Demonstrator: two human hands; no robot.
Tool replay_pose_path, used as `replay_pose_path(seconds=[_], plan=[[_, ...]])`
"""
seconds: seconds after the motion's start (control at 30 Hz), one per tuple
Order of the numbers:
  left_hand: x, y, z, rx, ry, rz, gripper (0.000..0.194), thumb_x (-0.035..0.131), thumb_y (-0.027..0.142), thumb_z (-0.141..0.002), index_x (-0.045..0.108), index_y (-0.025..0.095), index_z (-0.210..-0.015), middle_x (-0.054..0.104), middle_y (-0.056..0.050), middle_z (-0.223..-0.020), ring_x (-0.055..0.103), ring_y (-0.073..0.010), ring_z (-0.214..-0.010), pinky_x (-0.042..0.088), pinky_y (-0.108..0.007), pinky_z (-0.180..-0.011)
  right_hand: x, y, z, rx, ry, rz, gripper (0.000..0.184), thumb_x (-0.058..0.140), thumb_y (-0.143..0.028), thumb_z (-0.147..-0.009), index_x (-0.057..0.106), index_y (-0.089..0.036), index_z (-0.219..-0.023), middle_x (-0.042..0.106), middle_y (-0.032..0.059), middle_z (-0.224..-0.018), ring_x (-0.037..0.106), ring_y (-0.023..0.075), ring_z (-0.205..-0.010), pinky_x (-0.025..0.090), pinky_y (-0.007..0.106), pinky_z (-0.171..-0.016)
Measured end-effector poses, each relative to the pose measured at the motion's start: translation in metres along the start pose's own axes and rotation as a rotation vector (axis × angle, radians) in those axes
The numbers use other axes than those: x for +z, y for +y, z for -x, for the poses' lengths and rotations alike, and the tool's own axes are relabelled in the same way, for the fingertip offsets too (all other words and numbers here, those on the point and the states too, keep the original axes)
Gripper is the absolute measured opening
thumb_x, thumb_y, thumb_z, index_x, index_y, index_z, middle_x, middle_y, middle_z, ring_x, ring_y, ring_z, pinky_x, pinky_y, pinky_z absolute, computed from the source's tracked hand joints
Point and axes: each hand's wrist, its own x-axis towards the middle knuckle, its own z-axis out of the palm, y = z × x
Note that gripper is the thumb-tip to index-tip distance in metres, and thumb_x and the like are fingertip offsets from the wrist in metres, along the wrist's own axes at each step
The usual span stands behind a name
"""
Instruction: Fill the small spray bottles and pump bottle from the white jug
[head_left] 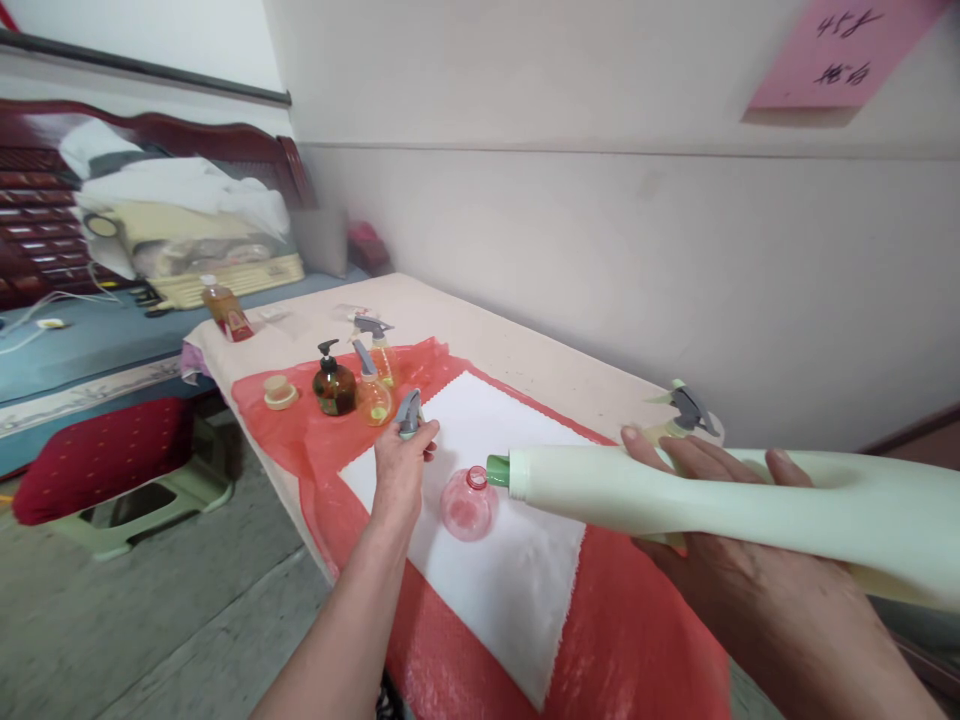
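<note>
The big bottle (585, 487), smooth and pale green with a narrowed waist, lies almost level in the right hand (724, 560), its short green spout at the small bottle's mouth; whether they touch is unclear. The small bottle (466, 512), round, see-through pink and open-topped, stands on white cloth (517, 610). The spray head (409, 412), grey, sits in the left hand (403, 455), apart from both.

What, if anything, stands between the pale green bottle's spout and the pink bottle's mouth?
Nothing visible. The green spout of the pale green bottle in the right hand ends beside the mouth of the pink bottle; contact is unclear. The left hand, holding a grey trigger head, is off to one side.
</note>
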Motion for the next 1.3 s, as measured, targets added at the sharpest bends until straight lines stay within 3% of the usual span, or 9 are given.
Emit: replay_pose_path(seconds=[0.23, 0.5, 0.63, 0.9, 1.0, 1.3], plan=[[-0.0011, -0.0015, -0.001, 0.001, -0.004, -0.015, 0.025, 0.076, 0.031, -0.062, 0.062, 0.017, -0.076, 0.057, 0.003, -0.067, 0.052, -0.01, -0.057, 0.039, -0.025, -0.054, -0.0023, -0.0006, -0.0023, 0.005, -0.016, -0.012, 0.056, 0.041, -0.01, -0.09, 0.037, -0.022, -0.145, 0.058, 0.0151, -0.127, 0.049, 0.034, -0.127, 0.028, 0.065, -0.109], [-0.0002, -0.0002, 0.0003, 0.003, -0.003, -0.012, 0.023, 0.075, 0.03, -0.063, 0.061, 0.017, -0.075, 0.056, 0.003, -0.066, 0.051, -0.0097, -0.057, 0.039, -0.024, -0.053, -0.0005, -0.0023, -0.0032, 0.003, 0.072, 0.002, 0.051, 0.047, -0.019, -0.092, 0.04, -0.016, -0.143, 0.058, 0.0169, -0.129, 0.053, 0.0333, -0.122, 0.029, 0.062, -0.111], [0.0006, 0.0006, -0.0002, 0.003, 0.003, -0.011, 0.024, 0.076, 0.03, -0.063, 0.062, 0.016, -0.076, 0.057, 0.003, -0.066, 0.051, -0.0095, -0.057, 0.039, -0.024, -0.054, -0.0004, -0.0006, -0.0007, -0.019, 0.028, 0.024, 0.052, 0.045, -0.014, -0.091, 0.042, -0.02, -0.142, 0.057, 0.0163, -0.132, 0.051, 0.0343, -0.125, 0.028, 0.065, -0.11], [0.0013, -0.0015, -0.0005, -0.013, -0.014, 0.005, 0.037, 0.075, 0.047, -0.069, 0.065, 0.015, -0.085, 0.07, -0.006, -0.081, 0.053, -0.0092, -0.056, 0.04, -0.025, -0.054, 0.0027, 0.0, 0.0003, -0.036, 0.004, 0.05, 0.055, 0.043, -0.008, -0.089, 0.044, -0.021, -0.142, 0.057, 0.0169, -0.132, 0.048, 0.0364, -0.129, 0.029, 0.067, -0.108], [0.0009, -0.0008, 0.0006, -0.017, -0.02, 0.012, 0.039, 0.072, 0.051, -0.073, 0.065, 0.014, -0.085, 0.071, -0.008, -0.084, 0.053, -0.0092, -0.056, 0.041, -0.026, -0.055, 0.0037, -0.0001, -0.0006, -0.044, 0.039, 0.053, 0.053, 0.045, -0.011, -0.09, 0.045, -0.02, -0.142, 0.057, 0.0169, -0.132, 0.049, 0.0356, -0.129, 0.028, 0.066, -0.11], [0.0, -0.0003, 0.0012, -0.009, -0.03, 0.033, 0.044, 0.068, 0.055, -0.075, 0.065, 0.014, -0.089, 0.071, -0.008, -0.084, 0.053, -0.0088, -0.055, 0.041, -0.025, -0.054, 0.0032, 0.0009, 0.0021, -0.013, -0.048, 0.006, 0.056, 0.043, -0.006, -0.088, 0.045, -0.027, -0.141, 0.051, 0.0138, -0.139, 0.043, 0.0368, -0.134, 0.027, 0.068, -0.109]])
